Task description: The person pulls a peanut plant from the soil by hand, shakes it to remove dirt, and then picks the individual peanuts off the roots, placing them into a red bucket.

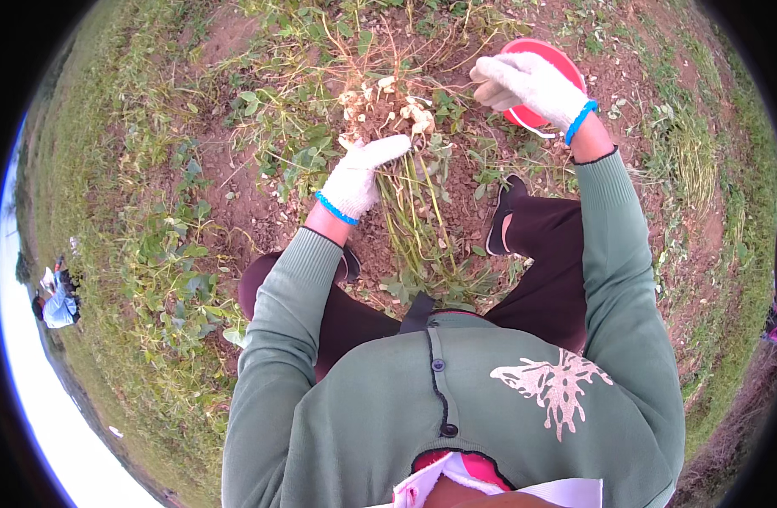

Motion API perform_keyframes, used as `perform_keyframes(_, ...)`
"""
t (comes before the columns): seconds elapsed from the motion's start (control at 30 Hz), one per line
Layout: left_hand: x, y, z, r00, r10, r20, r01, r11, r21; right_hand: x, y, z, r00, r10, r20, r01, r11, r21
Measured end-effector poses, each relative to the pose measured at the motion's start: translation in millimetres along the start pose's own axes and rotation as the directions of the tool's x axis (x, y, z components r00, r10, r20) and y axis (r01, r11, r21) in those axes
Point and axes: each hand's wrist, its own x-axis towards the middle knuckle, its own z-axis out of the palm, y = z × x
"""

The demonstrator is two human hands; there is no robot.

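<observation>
My left hand [366, 171], in a white knit glove with a blue cuff, is around the upper ends of a bunch of green plant stems [423, 213]. The stems run down between my feet to their leaves. Just beyond that hand, pale knobbly pods or tubers [419, 115] hang among thin roots, with soil around them. My right hand [531, 82], gloved the same way, is raised over a red bucket [563, 60] with a white handle [534, 129]. Its fingers are bent together, and whatever may be inside them is hidden.
My shoes [506, 213] rest on brown soil on either side of the stems. Leafy plants [191, 279] grow thickly on the left. Pulled stalks [693, 165] lie on the right. Another person [59, 298] is bent over in the field at far left.
</observation>
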Motion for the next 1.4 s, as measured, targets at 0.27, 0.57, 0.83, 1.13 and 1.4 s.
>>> perform_keyframes(0.27,3.2,11.4,4.1,0.974,0.1,0.204,-0.067,0.984,-0.163,-13.4,15.2,115.0,0.867,0.01,0.497,-0.082,0.989,0.124)
perform_keyframes(0.57,5.0,17.5,12.1,0.999,-0.046,-0.005,0.041,0.836,0.547,-59.1,13.2,167.9,0.975,0.219,0.038,-0.222,0.958,0.182)
perform_keyframes(0.83,2.4,-11.9,20.1,0.983,0.149,-0.111,-0.099,0.926,0.365,-52.8,51.9,207.0,0.977,0.11,-0.182,-0.167,0.926,-0.34)
perform_keyframes(1.13,13.2,-22.7,0.4,0.93,0.116,-0.348,-0.068,0.987,0.148,-49.5,8.2,182.0,0.974,0.161,0.162,-0.041,0.819,-0.572)
perform_keyframes(1.4,5.6,-11.5,21.5,0.949,0.182,-0.259,-0.067,0.916,0.396,-37.1,0.9,88.2,0.934,-0.236,-0.266,0.163,0.949,-0.271)
